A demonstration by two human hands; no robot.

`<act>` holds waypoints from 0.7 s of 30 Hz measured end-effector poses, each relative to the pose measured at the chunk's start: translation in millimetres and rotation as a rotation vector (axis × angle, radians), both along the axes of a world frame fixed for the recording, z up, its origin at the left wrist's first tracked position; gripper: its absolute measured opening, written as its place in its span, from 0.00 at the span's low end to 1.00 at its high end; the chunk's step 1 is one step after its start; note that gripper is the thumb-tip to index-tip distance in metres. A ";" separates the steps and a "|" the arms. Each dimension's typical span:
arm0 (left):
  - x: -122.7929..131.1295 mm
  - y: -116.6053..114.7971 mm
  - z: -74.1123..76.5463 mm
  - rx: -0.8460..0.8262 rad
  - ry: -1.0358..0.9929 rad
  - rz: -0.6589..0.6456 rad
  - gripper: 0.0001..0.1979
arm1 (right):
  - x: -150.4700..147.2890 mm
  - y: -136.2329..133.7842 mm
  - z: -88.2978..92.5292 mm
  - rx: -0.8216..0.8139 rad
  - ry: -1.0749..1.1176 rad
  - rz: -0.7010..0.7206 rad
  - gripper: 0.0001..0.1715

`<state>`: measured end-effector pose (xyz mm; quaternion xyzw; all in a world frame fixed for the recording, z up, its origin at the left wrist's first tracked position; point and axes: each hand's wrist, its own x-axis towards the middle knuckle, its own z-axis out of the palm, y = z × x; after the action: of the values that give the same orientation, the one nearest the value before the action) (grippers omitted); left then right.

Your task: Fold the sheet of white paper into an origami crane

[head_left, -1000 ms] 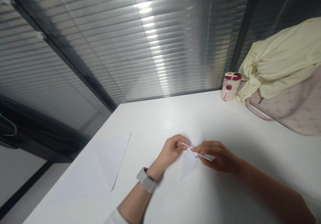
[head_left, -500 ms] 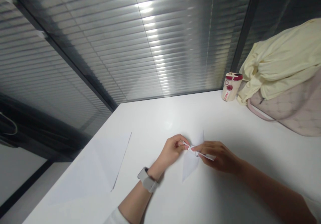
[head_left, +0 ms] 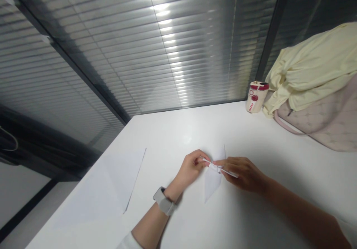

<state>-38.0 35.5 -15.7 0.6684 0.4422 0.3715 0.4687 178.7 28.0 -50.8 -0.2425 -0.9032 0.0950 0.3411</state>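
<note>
A folded white paper with several pointed flaps is held just over the white table. My left hand, with a grey watch on its wrist, pinches one narrow flap between thumb and fingers. On the opposite side my right hand grips another flap, its index finger resting on the paper's middle. One flap points toward me and another stands away from me. The folds under my fingertips are partly hidden.
White paper sheets lie on the table's left. At the back right stands a cream and red cup, beside a pink quilted bag with a pale yellow garment on it. Window blinds rise behind the table.
The folded paper has turned very slightly, its far flap shifting a little left. My right index finger reaches a bit straighter over the middle. Both hands keep their holds.
</note>
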 end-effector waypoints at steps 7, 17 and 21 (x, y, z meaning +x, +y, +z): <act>-0.1 -3.8 -1.2 -0.001 -0.010 0.004 0.03 | -2.8 -4.6 1.1 0.023 0.007 -0.049 0.17; 11.6 -20.0 -8.6 -0.059 -0.190 0.311 0.16 | -7.3 -14.8 7.8 0.015 0.061 -0.057 0.11; 10.8 -23.7 -8.6 -0.076 -0.089 0.359 0.10 | -8.7 -10.0 7.7 -0.258 0.210 -0.057 0.13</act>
<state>-27.3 11.8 -24.3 0.5437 0.5468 0.4613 0.4389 170.0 17.9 -43.1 -0.2986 -0.8356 0.2253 0.4024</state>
